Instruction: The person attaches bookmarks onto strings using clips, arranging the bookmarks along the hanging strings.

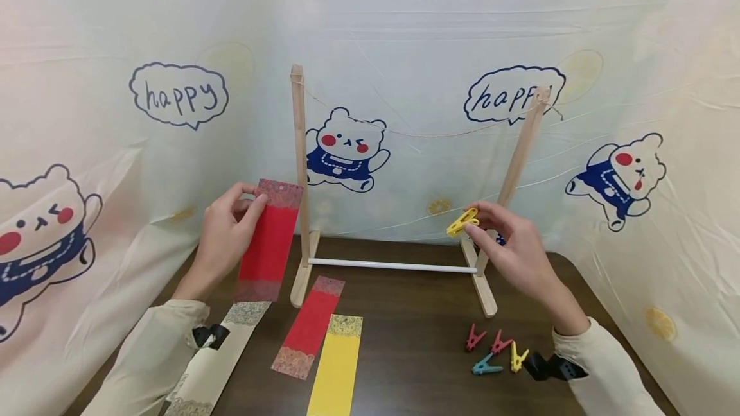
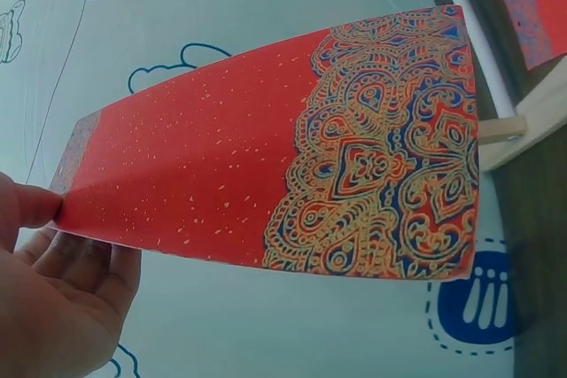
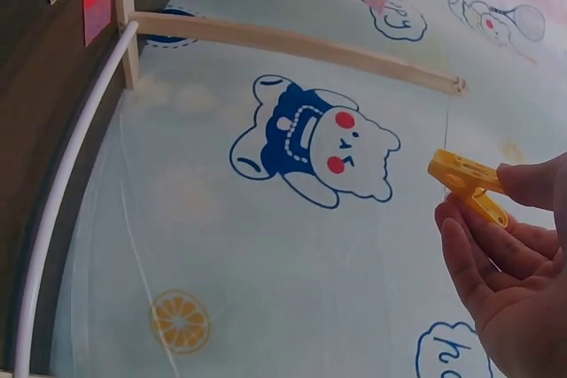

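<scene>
My left hand (image 1: pixel 228 226) pinches a red paper strip (image 1: pixel 268 246) near its top left edge, thumb in front. The strip hangs tilted beside the left post of a wooden frame (image 1: pixel 299 165), and its ornate patterned lower end (image 2: pixel 381 148) faces the left wrist view. Between thumb and fingers of my right hand (image 1: pixel 514 246) is a yellow clothespin (image 1: pixel 462 222), held up in front of the right post (image 1: pixel 523 146). A thin string (image 1: pixel 428 136) sags between the two post tops, with nothing hanging on it.
Another red strip (image 1: pixel 309 326), a yellow strip (image 1: pixel 336 364) and a cream strip (image 1: pixel 222 358) lie on the dark table (image 1: pixel 416 339). Several clothespins (image 1: pixel 487 364) in red, teal and yellow lie at the right. A white rod (image 1: pixel 393 266) joins the frame's feet; a printed curtain (image 1: pixel 405 31) hangs behind.
</scene>
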`<state>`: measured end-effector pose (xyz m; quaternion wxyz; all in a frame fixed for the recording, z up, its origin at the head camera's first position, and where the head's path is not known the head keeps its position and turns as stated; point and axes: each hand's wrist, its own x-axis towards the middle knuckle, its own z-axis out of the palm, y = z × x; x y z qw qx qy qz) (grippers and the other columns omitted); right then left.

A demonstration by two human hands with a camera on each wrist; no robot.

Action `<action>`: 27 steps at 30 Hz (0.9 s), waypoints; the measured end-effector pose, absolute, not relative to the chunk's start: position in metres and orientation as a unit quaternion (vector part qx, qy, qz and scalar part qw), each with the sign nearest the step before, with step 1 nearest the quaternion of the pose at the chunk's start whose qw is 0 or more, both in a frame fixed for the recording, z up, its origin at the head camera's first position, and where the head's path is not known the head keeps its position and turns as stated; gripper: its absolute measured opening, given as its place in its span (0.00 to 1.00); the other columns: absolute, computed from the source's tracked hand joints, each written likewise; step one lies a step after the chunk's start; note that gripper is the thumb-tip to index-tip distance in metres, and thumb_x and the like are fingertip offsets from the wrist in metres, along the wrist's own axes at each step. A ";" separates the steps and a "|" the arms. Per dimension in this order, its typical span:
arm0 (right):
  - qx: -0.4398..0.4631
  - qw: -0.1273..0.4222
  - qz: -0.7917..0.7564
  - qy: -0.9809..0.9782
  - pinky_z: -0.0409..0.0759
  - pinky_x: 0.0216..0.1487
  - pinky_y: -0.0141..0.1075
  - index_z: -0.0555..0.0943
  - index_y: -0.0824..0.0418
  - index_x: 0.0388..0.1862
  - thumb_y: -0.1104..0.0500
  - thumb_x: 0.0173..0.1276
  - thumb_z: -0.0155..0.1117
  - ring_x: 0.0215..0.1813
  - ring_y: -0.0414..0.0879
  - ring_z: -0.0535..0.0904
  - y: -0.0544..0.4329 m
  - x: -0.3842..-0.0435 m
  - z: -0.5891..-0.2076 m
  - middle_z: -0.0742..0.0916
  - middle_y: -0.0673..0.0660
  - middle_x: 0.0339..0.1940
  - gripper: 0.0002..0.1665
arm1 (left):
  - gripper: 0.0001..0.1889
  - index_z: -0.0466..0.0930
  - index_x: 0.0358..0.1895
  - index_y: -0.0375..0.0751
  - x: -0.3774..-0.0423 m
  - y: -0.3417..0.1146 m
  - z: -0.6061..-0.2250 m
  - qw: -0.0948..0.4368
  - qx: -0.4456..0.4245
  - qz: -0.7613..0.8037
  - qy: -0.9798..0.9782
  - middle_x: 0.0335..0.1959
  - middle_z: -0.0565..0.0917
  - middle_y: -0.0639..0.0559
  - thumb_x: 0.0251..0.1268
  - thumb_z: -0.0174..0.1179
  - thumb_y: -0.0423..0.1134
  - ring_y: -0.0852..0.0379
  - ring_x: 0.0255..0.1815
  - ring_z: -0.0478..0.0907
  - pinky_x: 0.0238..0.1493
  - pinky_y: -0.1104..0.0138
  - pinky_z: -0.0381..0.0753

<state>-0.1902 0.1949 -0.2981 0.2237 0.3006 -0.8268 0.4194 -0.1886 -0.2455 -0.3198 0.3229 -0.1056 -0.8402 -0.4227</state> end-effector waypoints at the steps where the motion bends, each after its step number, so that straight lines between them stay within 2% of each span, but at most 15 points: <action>1: 0.305 0.225 0.421 -0.824 0.79 0.44 0.23 0.80 0.63 0.55 0.65 0.71 0.64 0.43 0.38 0.83 0.193 -0.191 -0.296 0.88 0.55 0.44 0.15 | 0.12 0.77 0.48 0.38 -0.190 -0.244 -0.318 0.323 -0.108 -0.422 -0.840 0.26 0.86 0.43 0.76 0.54 0.45 0.53 0.20 0.80 0.18 0.69 0.79; 5: 0.321 0.221 0.430 -0.814 0.80 0.48 0.23 0.80 0.65 0.57 0.66 0.71 0.64 0.46 0.40 0.84 0.187 -0.196 -0.291 0.87 0.57 0.47 0.16 | 0.13 0.76 0.49 0.39 -0.194 -0.241 -0.312 0.315 -0.111 -0.424 -0.842 0.28 0.86 0.42 0.76 0.53 0.46 0.51 0.22 0.80 0.20 0.68 0.81; 13: 0.344 0.225 0.428 -0.805 0.80 0.48 0.25 0.79 0.65 0.58 0.66 0.71 0.63 0.47 0.46 0.85 0.176 -0.203 -0.281 0.87 0.58 0.49 0.17 | 0.15 0.75 0.51 0.38 -0.203 -0.238 -0.304 0.305 -0.112 -0.425 -0.845 0.30 0.86 0.41 0.77 0.51 0.48 0.48 0.26 0.81 0.23 0.68 0.82; 18: 0.354 0.225 0.428 -0.801 0.79 0.51 0.25 0.79 0.65 0.58 0.66 0.72 0.62 0.49 0.46 0.84 0.172 -0.211 -0.276 0.87 0.57 0.49 0.16 | 0.16 0.74 0.52 0.37 -0.210 -0.237 -0.300 0.300 -0.114 -0.426 -0.846 0.32 0.86 0.39 0.78 0.50 0.47 0.47 0.28 0.82 0.26 0.67 0.83; 23: 0.364 0.230 0.430 -0.794 0.80 0.53 0.27 0.79 0.66 0.57 0.66 0.72 0.62 0.50 0.47 0.84 0.170 -0.216 -0.271 0.87 0.58 0.49 0.16 | 0.17 0.73 0.54 0.39 -0.217 -0.234 -0.295 0.295 -0.103 -0.429 -0.847 0.36 0.86 0.41 0.77 0.50 0.49 0.47 0.31 0.83 0.30 0.62 0.85; 27: 0.368 0.239 0.424 -0.793 0.79 0.53 0.27 0.79 0.67 0.58 0.65 0.72 0.62 0.51 0.46 0.85 0.166 -0.219 -0.267 0.87 0.58 0.50 0.17 | 0.17 0.73 0.54 0.39 -0.222 -0.233 -0.290 0.294 -0.098 -0.424 -0.851 0.36 0.86 0.40 0.77 0.50 0.49 0.47 0.30 0.82 0.28 0.64 0.85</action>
